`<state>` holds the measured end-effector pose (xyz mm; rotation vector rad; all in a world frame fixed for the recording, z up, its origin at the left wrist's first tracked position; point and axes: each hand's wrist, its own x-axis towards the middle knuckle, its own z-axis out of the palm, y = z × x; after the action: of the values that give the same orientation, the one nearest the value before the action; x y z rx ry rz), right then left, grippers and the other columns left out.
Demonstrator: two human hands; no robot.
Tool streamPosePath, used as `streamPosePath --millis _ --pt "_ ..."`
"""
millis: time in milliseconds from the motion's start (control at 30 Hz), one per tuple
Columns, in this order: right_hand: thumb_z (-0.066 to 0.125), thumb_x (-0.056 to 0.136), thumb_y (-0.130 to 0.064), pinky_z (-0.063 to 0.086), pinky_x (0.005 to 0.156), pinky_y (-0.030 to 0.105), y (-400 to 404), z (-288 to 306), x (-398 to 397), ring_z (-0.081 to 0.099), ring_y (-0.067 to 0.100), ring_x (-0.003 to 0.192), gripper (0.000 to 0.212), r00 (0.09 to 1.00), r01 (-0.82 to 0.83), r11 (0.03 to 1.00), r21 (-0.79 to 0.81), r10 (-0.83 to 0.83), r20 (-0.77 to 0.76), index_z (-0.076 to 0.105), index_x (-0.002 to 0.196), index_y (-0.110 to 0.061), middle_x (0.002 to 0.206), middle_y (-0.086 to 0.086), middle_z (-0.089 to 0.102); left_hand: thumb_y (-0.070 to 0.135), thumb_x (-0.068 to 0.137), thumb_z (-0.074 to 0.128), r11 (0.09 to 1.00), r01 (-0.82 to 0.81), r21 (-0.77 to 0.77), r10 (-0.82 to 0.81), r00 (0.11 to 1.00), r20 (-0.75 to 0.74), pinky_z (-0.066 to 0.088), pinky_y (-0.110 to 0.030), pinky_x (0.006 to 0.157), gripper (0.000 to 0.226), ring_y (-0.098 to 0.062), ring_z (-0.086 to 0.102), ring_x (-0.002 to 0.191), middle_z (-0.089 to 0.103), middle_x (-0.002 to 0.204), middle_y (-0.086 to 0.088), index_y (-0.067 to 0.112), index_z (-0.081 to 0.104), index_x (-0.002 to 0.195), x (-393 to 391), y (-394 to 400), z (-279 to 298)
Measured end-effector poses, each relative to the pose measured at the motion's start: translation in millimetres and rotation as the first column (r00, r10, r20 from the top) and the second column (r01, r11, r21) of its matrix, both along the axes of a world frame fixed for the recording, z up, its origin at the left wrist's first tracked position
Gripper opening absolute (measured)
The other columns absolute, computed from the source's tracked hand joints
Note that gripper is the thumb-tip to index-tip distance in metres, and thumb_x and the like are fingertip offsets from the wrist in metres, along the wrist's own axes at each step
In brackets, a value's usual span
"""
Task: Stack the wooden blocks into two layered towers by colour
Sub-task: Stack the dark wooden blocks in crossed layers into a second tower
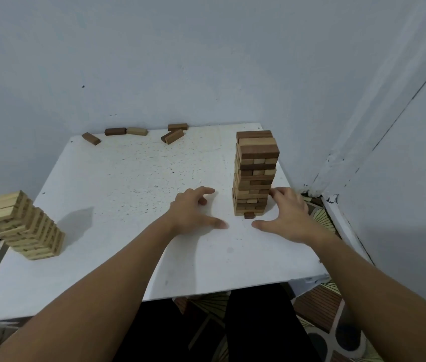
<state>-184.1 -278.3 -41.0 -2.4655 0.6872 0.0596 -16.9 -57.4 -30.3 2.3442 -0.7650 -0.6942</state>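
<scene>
Standing right on white square table (133,178): tall brown layered wooden-block tower (255,176). Flanking its base, both empty: left hand (193,211) spreading; right hand (288,215) spreading, fingertips touching. Pale wooden-block tower (23,226) leaning, near-left.

Tower (255,173) right on table (128,178); second tower (23,226) left.

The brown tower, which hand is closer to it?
Right. The right hand has its fingertips at the brown tower's lower right side, about touching. The left hand rests on the table, apart to the tower's left.
</scene>
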Motion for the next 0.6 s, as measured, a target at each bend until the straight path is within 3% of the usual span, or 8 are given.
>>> streamPosePath --millis 167,400,600 --pt "0.083 0.070 -0.066 0.026 0.119 0.049 -7 5 8 0.017 0.024 0.142 0.094 1.000 0.017 0.998 0.066 -0.016 -0.014 0.035 0.149 -0.049 0.148 -0.007 0.026 0.070 0.060 0.088 0.997 0.007 0.072 -0.013 0.997 0.081 0.033 -0.050 0.115 0.105 -0.023 0.041 0.131 0.055 0.125 0.009 0.052 0.037 0.150 -13 -22 9" --pt "0.087 0.068 -0.060 0.027 0.115 0.044 -13 6 14 0.013 0.021 0.141 0.089 0.999 0.016 0.994 0.108 -0.012 -0.035 0.039 0.143 -0.052 0.144 -0.010 0.023 0.078 0.051 0.087 0.988 -0.053 0.146 0.043 0.997 0.071 0.027 -0.049 0.114 0.104 -0.029 0.030 0.137 0.047 0.131 0.002 0.065 0.040 0.142 -17 -41 5" --pt "0.088 0.065 -0.061 0.029 0.119 0.047 -17 4 17 0.012 0.023 0.141 0.093 0.999 0.023 0.991 0.133 -0.018 -0.040 0.038 0.144 -0.051 0.144 -0.009 0.022 0.081 0.048 0.086 0.980 -0.060 0.189 0.047 0.996 0.073 0.025 -0.048 0.113 0.100 -0.029 0.027 0.138 0.041 0.134 0.001 0.071 0.040 0.137 -18 -47 4"
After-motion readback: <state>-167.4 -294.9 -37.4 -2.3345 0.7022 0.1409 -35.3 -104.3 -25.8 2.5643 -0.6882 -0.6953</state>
